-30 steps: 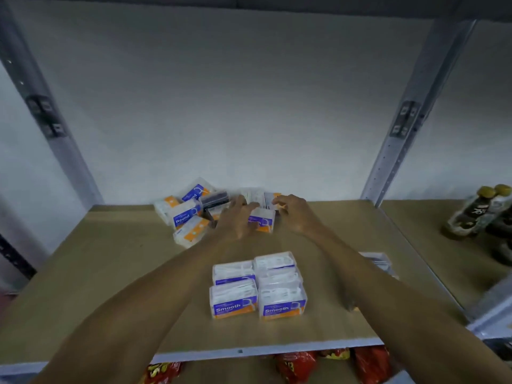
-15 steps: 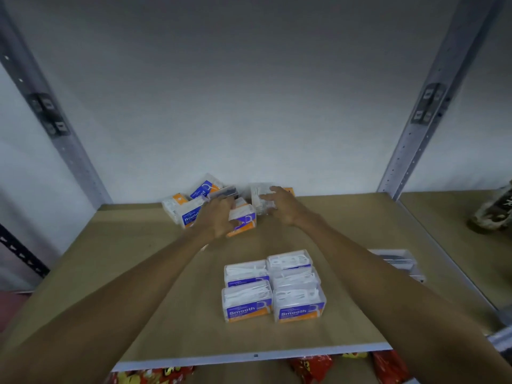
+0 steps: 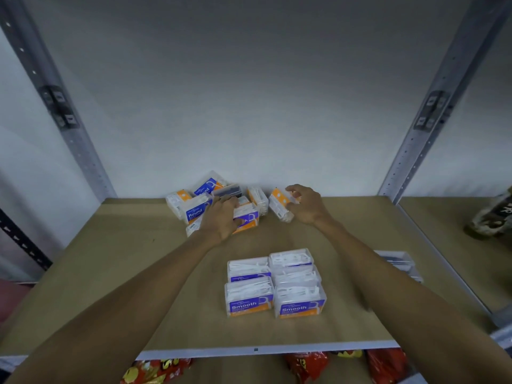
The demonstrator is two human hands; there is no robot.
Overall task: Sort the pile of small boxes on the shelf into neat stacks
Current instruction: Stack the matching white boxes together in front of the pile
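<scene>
Floss-pick box pile (image 3: 199,203) at back of shelf (image 3: 124,273), under both hands. Left hand (image 3: 221,217) clasps Smooth box (image 3: 249,220); right hand (image 3: 307,203) pinches orange-ended box (image 3: 278,203). Neat stacks (image 3: 274,284) between forearms, white picks inside. Clear tray (image 3: 399,261) partly behind right forearm.

this looks like a shop or its stockroom, seen at a run of storage racking. grey perforated metal uprights (image 3: 69,134) with bolted brackets carry a tan wooden shelf board (image 3: 110,273) faced with a pale edge strip (image 3: 194,353), against a plain white wall (image 3: 249,106). the stock is many copies of one product: small clear plastic boxes with blue and orange printed labels (image 3: 274,284) reading "smooth", squared up near the front, and a loose heap of like boxes (image 3: 194,206) at the back, some marked "round". glossy red and yellow snack bags (image 3: 304,367) lie on the level below, and a blurred bottle (image 3: 493,214) sits in the neighbouring bay.
</scene>
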